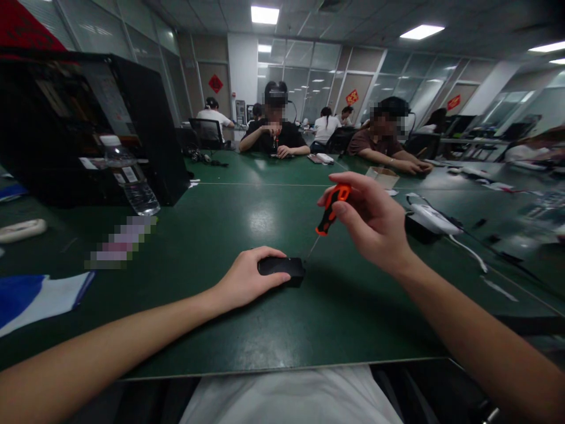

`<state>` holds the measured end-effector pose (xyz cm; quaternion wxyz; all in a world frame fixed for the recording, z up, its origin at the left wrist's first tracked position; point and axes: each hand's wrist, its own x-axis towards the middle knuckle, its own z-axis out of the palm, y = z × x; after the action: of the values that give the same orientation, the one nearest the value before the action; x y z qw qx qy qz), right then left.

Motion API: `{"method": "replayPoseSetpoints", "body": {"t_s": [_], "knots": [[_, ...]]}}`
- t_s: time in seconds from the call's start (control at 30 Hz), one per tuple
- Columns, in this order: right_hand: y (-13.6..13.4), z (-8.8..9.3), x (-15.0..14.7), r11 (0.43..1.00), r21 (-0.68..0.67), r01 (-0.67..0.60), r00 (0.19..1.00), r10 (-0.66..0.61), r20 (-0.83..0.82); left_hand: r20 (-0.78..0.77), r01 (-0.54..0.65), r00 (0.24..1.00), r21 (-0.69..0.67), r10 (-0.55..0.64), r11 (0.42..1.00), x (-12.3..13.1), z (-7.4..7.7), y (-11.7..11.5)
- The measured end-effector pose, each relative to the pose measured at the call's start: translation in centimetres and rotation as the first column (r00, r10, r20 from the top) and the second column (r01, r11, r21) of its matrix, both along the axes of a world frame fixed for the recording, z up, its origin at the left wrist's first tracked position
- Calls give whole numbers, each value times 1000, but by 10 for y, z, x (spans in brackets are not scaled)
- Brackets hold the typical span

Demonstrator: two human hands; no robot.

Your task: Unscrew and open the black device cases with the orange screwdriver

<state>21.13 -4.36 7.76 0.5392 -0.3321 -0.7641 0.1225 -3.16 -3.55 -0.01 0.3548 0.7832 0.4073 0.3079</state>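
A small black box-shaped device (281, 268) rests on the green table (260, 330) in front of me. My left hand (247, 274) grips it from the left, thumb along the near side and fingers over the far side. Above and to the right, my right hand (375, 221) holds a screwdriver (332, 211) with an orange and black handle between thumb and fingers. Its thin shaft slants down and left, and the tip is close to the device's right end. Whether the tip touches the device, I cannot tell.
A black computer case (145, 118) and a water bottle (132, 176) stand at the left. Nearer lies a blue-and-white packet (44, 297). A white power strip (435, 218) with cables is at the right. Two people (276, 132) sit across the table.
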Motion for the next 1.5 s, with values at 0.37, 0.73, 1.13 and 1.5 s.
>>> {"method": "replayPoseSetpoints", "body": {"t_s": [0.37, 0.73, 1.13, 1.5], "knots": [[9, -27, -12, 991, 130, 16, 998, -24, 58, 20, 11, 1000, 16, -11, 1000, 1, -1, 1], [17, -28, -7, 983, 180, 25, 999, -32, 38, -12, 5, 1000, 23, -5, 1000, 0, -2, 1], [31, -41, -4, 992, 35, 125, 984, -120, -128, -8, 27, 1000, 52, -26, 998, -1, -4, 3], [29, -40, -3, 997, 22, 75, 990, -72, -124, -20, 39, 999, 54, -38, 998, -2, -3, 3]]}}
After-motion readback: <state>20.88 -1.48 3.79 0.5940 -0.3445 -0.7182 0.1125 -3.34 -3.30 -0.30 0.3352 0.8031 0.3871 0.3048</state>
